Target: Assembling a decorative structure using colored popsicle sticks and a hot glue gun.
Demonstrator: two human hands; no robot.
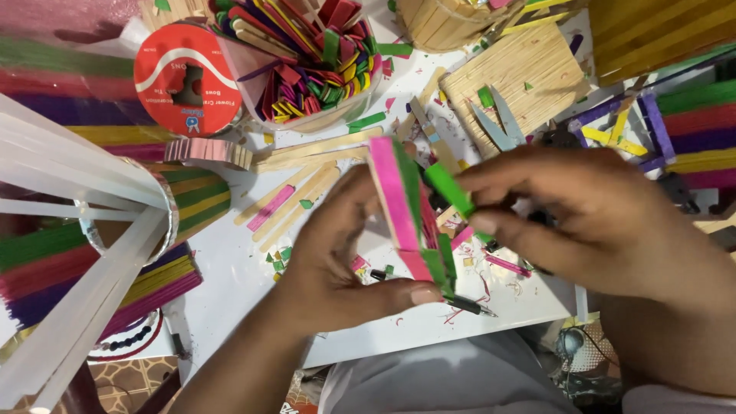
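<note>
Both hands meet mid-frame over a white worktop (pixel 230 284). Left hand (pixel 330 261): thumb and fingers clamped on a small stick assembly (pixel 406 207) of pink and green craft sticks, held upright and tilted, above the surface. Right hand (pixel 606 222): fingertips pinched together on a green stick (pixel 448 188) touching the assembly's upper right side.

Surface is cluttered. Loose plain wooden sticks (pixel 307 172) lie fanned just left of the hands, one pink among them. Paint-coloured chips and offcuts are scattered everywhere. A black pen (pixel 460 304) lies on the worktop under the hands. A clear tub (pixel 307 61) packed with multicoloured stick pieces sits at top centre, a red round lid (pixel 188 77) beside it on the left. A panel of plain sticks (pixel 521 73) sits top right with grey blades (pixel 494 123) resting on it. Bundles of coloured sticks (pixel 92 268) are stacked along the left edge, with more at the right. White bars (pixel 84 230) cross the left foreground, blurred. Room beyond is not visible.
</note>
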